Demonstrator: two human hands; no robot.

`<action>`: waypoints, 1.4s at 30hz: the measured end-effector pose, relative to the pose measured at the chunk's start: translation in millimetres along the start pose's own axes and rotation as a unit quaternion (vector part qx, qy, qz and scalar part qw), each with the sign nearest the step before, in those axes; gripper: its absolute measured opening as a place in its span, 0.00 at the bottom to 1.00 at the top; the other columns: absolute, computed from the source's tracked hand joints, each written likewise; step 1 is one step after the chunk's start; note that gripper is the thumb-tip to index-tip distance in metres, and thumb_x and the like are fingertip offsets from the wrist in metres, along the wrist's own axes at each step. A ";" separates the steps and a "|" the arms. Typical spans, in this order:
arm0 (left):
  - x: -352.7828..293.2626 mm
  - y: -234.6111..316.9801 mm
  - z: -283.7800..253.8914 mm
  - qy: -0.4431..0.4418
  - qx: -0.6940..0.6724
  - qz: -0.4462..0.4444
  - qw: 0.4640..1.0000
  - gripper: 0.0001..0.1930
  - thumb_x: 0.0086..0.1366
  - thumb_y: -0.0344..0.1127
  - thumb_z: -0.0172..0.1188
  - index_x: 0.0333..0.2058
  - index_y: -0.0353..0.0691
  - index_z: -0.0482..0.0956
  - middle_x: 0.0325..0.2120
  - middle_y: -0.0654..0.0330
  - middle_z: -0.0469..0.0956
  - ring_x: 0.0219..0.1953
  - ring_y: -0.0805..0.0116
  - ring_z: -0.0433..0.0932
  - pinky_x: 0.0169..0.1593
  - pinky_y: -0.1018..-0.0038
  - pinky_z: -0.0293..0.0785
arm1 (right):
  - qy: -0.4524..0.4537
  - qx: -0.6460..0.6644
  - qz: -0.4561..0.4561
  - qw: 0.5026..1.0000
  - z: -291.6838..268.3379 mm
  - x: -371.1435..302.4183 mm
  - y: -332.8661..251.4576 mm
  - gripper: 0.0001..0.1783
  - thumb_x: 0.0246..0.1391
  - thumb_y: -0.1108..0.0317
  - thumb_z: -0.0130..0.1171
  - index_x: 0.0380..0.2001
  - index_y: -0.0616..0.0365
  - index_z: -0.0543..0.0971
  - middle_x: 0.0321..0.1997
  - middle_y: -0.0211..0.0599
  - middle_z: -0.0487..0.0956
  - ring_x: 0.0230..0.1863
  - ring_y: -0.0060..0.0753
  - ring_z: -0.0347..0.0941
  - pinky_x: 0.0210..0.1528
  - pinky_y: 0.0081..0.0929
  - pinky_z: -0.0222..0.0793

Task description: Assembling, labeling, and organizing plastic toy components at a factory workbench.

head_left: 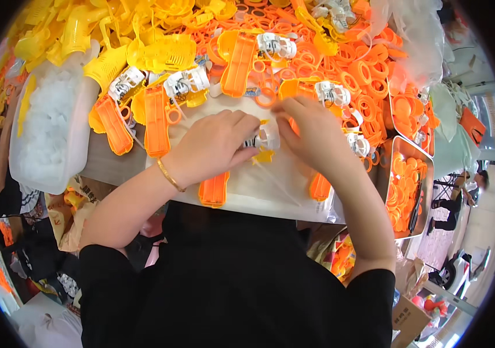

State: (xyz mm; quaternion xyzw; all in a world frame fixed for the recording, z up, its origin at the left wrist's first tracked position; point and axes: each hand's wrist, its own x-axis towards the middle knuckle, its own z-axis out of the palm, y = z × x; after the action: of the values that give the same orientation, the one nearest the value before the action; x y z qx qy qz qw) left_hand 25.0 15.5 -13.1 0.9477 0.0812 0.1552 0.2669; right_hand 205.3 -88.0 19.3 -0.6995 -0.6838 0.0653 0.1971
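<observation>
In front of me, over a pale work surface [247, 194], a small white plastic mechanism [268, 137] with a yellow piece [265, 155] at its lower side sits between my hands. My left hand [215, 139], with a gold bracelet on its wrist, has thumb and fingers closed on its left side. My right hand [312, 129] is at its right with fingers curled inward; what they pinch is hidden. Orange shows beneath that palm. Several half-built toys lie around, each an orange shell with white mechanism and yellow part, such as this orange shell [157, 122] at left and another orange shell [214, 189] nearer me.
Yellow plastic parts [76, 32] pile up far left, orange rings [369, 72] at the back and right. A white tub [18, 145] of translucent pieces stands left. Metal trays [431, 191] of orange discs [401, 194] stand right. Another person's arm [1, 153] shows far left.
</observation>
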 end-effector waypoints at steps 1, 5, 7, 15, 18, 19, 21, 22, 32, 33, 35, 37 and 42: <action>7.5 -1.3 0.1 0.002 -0.004 -0.022 1.000 0.20 0.53 0.37 0.64 0.42 0.40 0.69 0.35 0.55 0.74 0.36 0.55 0.75 0.38 0.66 0.72 | 0.036 -0.122 -0.038 0.991 15.0 11.3 16.3 0.06 0.45 0.72 0.58 0.30 0.57 0.78 0.26 0.38 0.75 0.34 0.42 0.72 0.38 0.36 0.69; -4.5 -2.2 -17.2 0.030 -0.059 -0.052 0.996 0.21 0.54 0.38 0.64 0.45 0.39 0.70 0.35 0.55 0.75 0.37 0.55 0.75 0.39 0.69 0.72 | 0.063 -0.057 0.004 0.996 13.4 37.1 26.7 0.05 0.45 0.71 0.59 0.29 0.55 0.78 0.31 0.36 0.75 0.37 0.42 0.70 0.42 0.36 0.67; -20.7 -0.1 -45.2 0.044 -0.114 -0.119 0.985 0.21 0.56 0.40 0.62 0.46 0.39 0.69 0.37 0.53 0.75 0.40 0.53 0.74 0.42 0.64 0.71 | 0.085 -0.063 -0.039 0.994 3.5 29.6 32.4 0.05 0.45 0.70 0.60 0.29 0.55 0.78 0.32 0.35 0.75 0.38 0.42 0.71 0.42 0.36 0.67; -46.8 9.1 -39.8 -0.146 -0.103 -0.096 0.979 0.21 0.55 0.40 0.62 0.46 0.39 0.70 0.37 0.53 0.75 0.40 0.53 0.74 0.43 0.65 0.71 | -0.077 0.110 -0.040 0.990 28.6 4.8 -26.3 0.09 0.48 0.64 0.61 0.30 0.57 0.78 0.30 0.34 0.76 0.31 0.39 0.74 0.33 0.36 0.71; -31.5 1.3 -37.0 -0.147 -0.090 -0.066 0.983 0.21 0.55 0.41 0.62 0.45 0.39 0.70 0.37 0.53 0.75 0.40 0.53 0.74 0.43 0.64 0.71 | -0.168 -0.025 -0.011 0.985 42.2 34.5 -24.9 0.12 0.48 0.61 0.61 0.31 0.58 0.78 0.27 0.36 0.77 0.27 0.40 0.75 0.31 0.35 0.72; -29.1 -1.2 -35.2 -0.138 -0.097 -0.070 0.983 0.21 0.56 0.41 0.61 0.45 0.38 0.70 0.38 0.52 0.75 0.40 0.52 0.74 0.44 0.64 0.71 | -0.162 -0.034 -0.007 0.986 32.3 40.0 -18.9 0.12 0.48 0.61 0.61 0.31 0.58 0.78 0.27 0.36 0.77 0.27 0.40 0.75 0.31 0.35 0.72; -24.4 -4.9 -27.9 -0.114 -0.104 -0.056 0.986 0.21 0.55 0.40 0.62 0.45 0.38 0.70 0.37 0.52 0.74 0.40 0.52 0.74 0.43 0.65 0.71 | 0.030 0.134 0.045 0.990 4.8 50.1 -10.5 0.12 0.48 0.62 0.61 0.33 0.57 0.78 0.26 0.37 0.78 0.28 0.37 0.76 0.33 0.33 0.72; -24.0 -6.9 -26.2 -0.094 -0.112 -0.056 0.988 0.22 0.54 0.40 0.63 0.45 0.37 0.71 0.37 0.52 0.74 0.40 0.52 0.74 0.43 0.65 0.71 | 0.042 0.169 0.073 0.982 -11.2 50.9 -1.6 0.12 0.50 0.62 0.61 0.35 0.57 0.78 0.30 0.37 0.79 0.30 0.33 0.77 0.34 0.29 0.72; 45.4 -16.0 0.1 -0.047 -0.076 -0.024 0.996 0.21 0.56 0.42 0.62 0.44 0.39 0.69 0.38 0.53 0.75 0.39 0.54 0.75 0.42 0.64 0.71 | 0.137 -0.104 0.129 0.977 -25.3 43.8 137.4 0.08 0.49 0.70 0.54 0.33 0.56 0.80 0.33 0.41 0.76 0.32 0.45 0.75 0.39 0.35 0.72; 46.3 -15.1 1.8 -0.049 -0.077 -0.023 0.996 0.21 0.56 0.42 0.62 0.44 0.39 0.69 0.38 0.53 0.75 0.39 0.54 0.75 0.42 0.64 0.71 | 0.100 -0.060 0.130 0.985 -22.3 52.0 131.9 0.09 0.49 0.69 0.54 0.33 0.56 0.80 0.33 0.42 0.76 0.33 0.45 0.75 0.39 0.36 0.72; 42.8 -10.5 0.7 -0.027 -0.006 -0.005 1.000 0.22 0.55 0.43 0.63 0.45 0.39 0.69 0.38 0.53 0.74 0.41 0.54 0.73 0.44 0.65 0.71 | 0.067 -0.015 0.127 0.990 -18.3 66.4 126.3 0.09 0.49 0.68 0.54 0.33 0.56 0.80 0.34 0.43 0.77 0.34 0.45 0.75 0.40 0.36 0.72; 34.1 -4.1 -5.8 -0.047 0.007 -0.027 0.999 0.23 0.55 0.42 0.62 0.46 0.38 0.68 0.38 0.53 0.74 0.41 0.54 0.73 0.42 0.64 0.72 | -0.062 -0.086 0.139 0.985 -15.6 77.9 122.4 0.10 0.49 0.66 0.54 0.33 0.55 0.81 0.35 0.44 0.78 0.36 0.45 0.76 0.40 0.38 0.72; 12.1 -3.4 -9.5 -0.075 0.016 -0.054 0.996 0.25 0.54 0.44 0.62 0.47 0.38 0.67 0.36 0.54 0.73 0.41 0.55 0.72 0.39 0.64 0.72 | -0.057 -0.123 0.179 0.975 -19.2 91.8 102.1 0.12 0.50 0.63 0.55 0.37 0.53 0.79 0.35 0.44 0.79 0.38 0.46 0.76 0.41 0.40 0.71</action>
State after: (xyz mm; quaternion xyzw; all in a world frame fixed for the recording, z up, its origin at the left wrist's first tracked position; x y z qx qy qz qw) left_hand 32.8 25.7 -4.2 0.9550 0.1145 0.0674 0.2652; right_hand 312.5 0.0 15.9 -0.8243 -0.5607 0.0549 0.0555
